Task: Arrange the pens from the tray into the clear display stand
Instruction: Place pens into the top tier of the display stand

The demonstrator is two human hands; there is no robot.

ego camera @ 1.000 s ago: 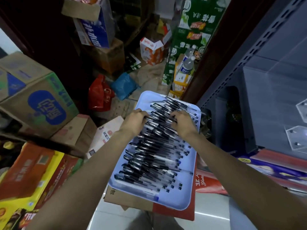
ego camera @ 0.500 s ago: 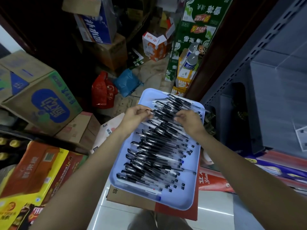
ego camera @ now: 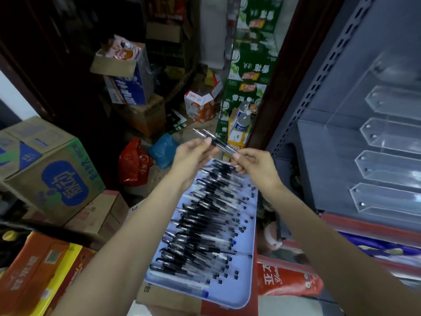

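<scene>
A light blue tray (ego camera: 241,293) below me carries several black-capped clear pens (ego camera: 205,224) in a long heap. Above its far end both hands hold a small bunch of pens (ego camera: 216,140) lifted clear of the heap. My left hand (ego camera: 193,153) grips the bunch near its capped middle, with the tips pointing up and left. My right hand (ego camera: 252,163) pinches the bunch's lower right end. The clear display stand (ego camera: 387,137), with several empty angled pockets, hangs on the grey shelf unit to the right of my hands.
The tray rests on a cardboard box (ego camera: 164,297). Cartons (ego camera: 50,169) crowd the left side, with a red bag (ego camera: 134,163) and a blue bag (ego camera: 163,149) on the floor beyond. Stacked green cases (ego camera: 248,76) and a dark wooden post (ego camera: 280,71) stand ahead.
Both hands were down on the heap gathering pens. They have risen together with a small bunch of pens, now held above the tray's far end. My view has swung towards the display stand.
</scene>
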